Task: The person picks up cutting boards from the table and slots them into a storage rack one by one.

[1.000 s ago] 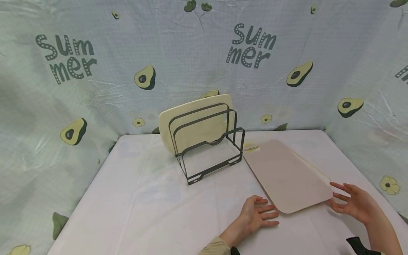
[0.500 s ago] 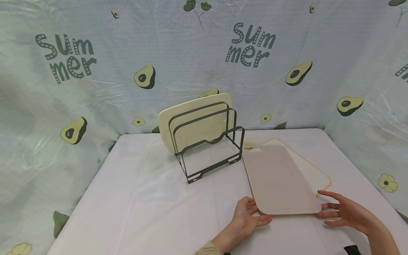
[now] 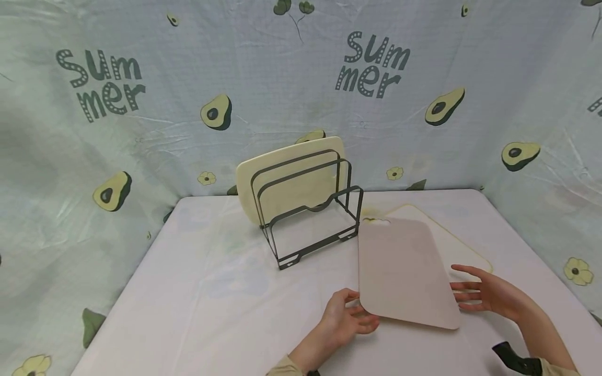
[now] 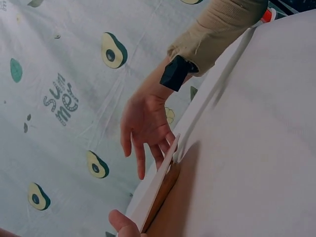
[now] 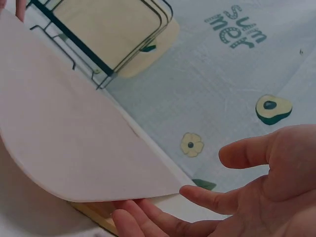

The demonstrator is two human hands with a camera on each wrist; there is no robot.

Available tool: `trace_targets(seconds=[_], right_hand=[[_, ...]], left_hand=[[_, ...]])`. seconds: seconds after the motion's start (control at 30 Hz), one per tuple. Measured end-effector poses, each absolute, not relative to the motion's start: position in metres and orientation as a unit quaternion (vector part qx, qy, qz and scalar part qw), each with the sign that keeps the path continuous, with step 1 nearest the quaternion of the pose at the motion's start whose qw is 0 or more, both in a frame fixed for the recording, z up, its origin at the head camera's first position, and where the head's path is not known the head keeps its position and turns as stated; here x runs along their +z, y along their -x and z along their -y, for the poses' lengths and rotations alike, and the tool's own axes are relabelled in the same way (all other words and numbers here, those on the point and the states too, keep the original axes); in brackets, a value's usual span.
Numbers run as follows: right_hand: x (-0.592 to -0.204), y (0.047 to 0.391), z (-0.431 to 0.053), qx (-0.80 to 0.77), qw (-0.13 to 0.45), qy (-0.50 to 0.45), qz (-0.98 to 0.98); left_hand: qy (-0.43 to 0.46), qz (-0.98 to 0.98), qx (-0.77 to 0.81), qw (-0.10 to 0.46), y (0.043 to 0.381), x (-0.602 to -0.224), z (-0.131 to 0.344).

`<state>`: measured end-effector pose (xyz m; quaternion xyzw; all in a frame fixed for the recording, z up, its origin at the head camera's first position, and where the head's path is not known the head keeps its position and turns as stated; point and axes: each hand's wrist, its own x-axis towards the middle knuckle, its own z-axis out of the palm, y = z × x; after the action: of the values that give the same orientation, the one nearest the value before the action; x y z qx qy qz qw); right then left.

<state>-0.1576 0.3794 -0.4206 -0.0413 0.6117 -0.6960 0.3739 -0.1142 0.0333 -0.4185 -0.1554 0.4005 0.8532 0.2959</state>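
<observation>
A pinkish cutting board point(image 3: 406, 266) slants over the table, its near end raised, as the gap and shadow beneath it show in the left wrist view. My left hand point(image 3: 336, 321) holds its near left corner, the thumb at the side edge and the fingers reaching under the near edge. At the right edge is my right hand point(image 3: 491, 292), fingers extended under the board and thumb spread away from it in the right wrist view point(image 5: 256, 187). Partly covered by the pinkish board, a white board point(image 3: 453, 245) with a yellow rim lies flat on the table.
Left of the boards stands a black wire rack point(image 3: 312, 253). A cream cutting board point(image 3: 291, 172) stands upright in its rear slot. The table point(image 3: 226, 313) has a white cover, and an avocado-print curtain point(image 3: 263, 62) hangs behind and at both sides.
The pinkish board's near end has swung left and toward me, uncovering more of the white board. Both hands have moved left with it, my left hand coming to its corner.
</observation>
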Motion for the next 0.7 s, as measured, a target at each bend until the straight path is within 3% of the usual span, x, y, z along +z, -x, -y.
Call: trace_targets(seconds=[0.23,0.5,0.7], right_hand=[[-0.419,0.179,-0.369,-0.748,0.364,0.041,-0.553],[-0.416,0.205,-0.356,-0.743,0.278,-0.056,-0.607],[-0.414,0.219,-0.355,-0.773,0.258,-0.078,-0.574]], left_hand=[[0.136,-0.418,0.841,0.314,0.119,-0.415,-0.016],[0.119,-0.428,0.835,0.325,0.122,-0.410,0.001],[0.108,-0.430,0.827,0.346,0.126,-0.410,0.012]])
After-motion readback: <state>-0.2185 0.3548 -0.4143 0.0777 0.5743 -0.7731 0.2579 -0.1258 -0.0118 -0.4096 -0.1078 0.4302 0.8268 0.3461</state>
